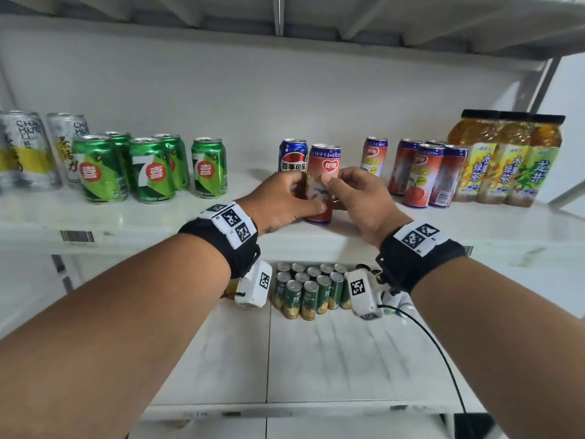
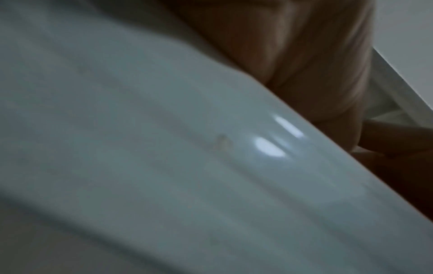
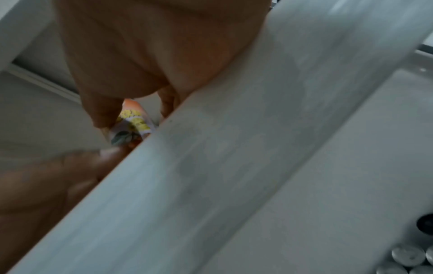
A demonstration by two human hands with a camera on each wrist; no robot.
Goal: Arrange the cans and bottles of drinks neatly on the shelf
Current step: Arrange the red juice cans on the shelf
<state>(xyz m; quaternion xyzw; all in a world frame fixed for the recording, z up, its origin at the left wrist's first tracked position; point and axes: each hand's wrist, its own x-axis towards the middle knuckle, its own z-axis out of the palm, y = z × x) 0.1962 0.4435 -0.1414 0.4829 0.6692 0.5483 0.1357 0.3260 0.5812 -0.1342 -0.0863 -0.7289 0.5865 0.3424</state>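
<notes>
While both hands close on one tall red juice can (image 1: pixel 323 182) near the front of the middle shelf (image 1: pixel 316 239), the grip is shared: the left hand (image 1: pixel 278 198) wraps its thumb and fingers round the can's lower left side, and the right hand (image 1: pixel 357 198) pinches the right side with thumb and curled fingers. The can stands just in front of a blue cola can (image 1: pixel 292 155), between the green soda cans (image 1: pixel 152 169) to the left and the matching red juice cans (image 1: pixel 424 175) to the right, well apart from both groups.

Likely hazards — a judgement only: a sideways carry toward the matching group could clip the lone juice can (image 1: pixel 375 155) behind the right hand, or topple the tightly packed group on arrival; the tall, narrow body would tip easily if set down off-level.

Orientation: the long axis is vertical — lid up, base on or just above the shelf, printed label facing the viewer. The wrist views show little beyond the shelf edge.
</notes>
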